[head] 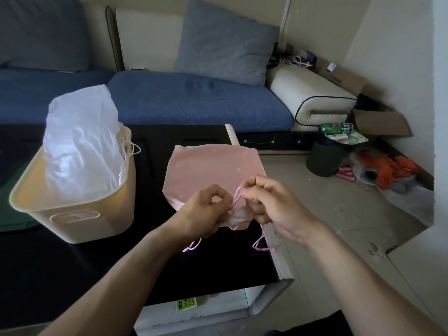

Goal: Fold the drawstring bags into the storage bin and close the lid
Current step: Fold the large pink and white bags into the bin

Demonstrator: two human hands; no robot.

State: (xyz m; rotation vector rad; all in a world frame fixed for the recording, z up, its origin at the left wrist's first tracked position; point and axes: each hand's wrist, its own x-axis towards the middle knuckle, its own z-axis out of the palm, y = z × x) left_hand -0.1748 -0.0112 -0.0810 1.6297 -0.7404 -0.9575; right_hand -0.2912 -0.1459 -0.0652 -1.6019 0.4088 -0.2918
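We see a glossy black table point(84, 263) carrying a smooth cream plastic storage bin point(80, 214) with rounded corners; a crinkled translucent white drawstring bag point(80, 146) stands up out of it. Just right of the bin a thin, matte pink drawstring bag point(208, 170) lies flat, its near end gathered into a puckered bunch. Our left hand point(203, 214) grips that bunch, fingers curled. Our right hand point(271, 202) pinches the thin pink cord point(236, 198) between thumb and forefinger, the remaining fingers loosely curled.
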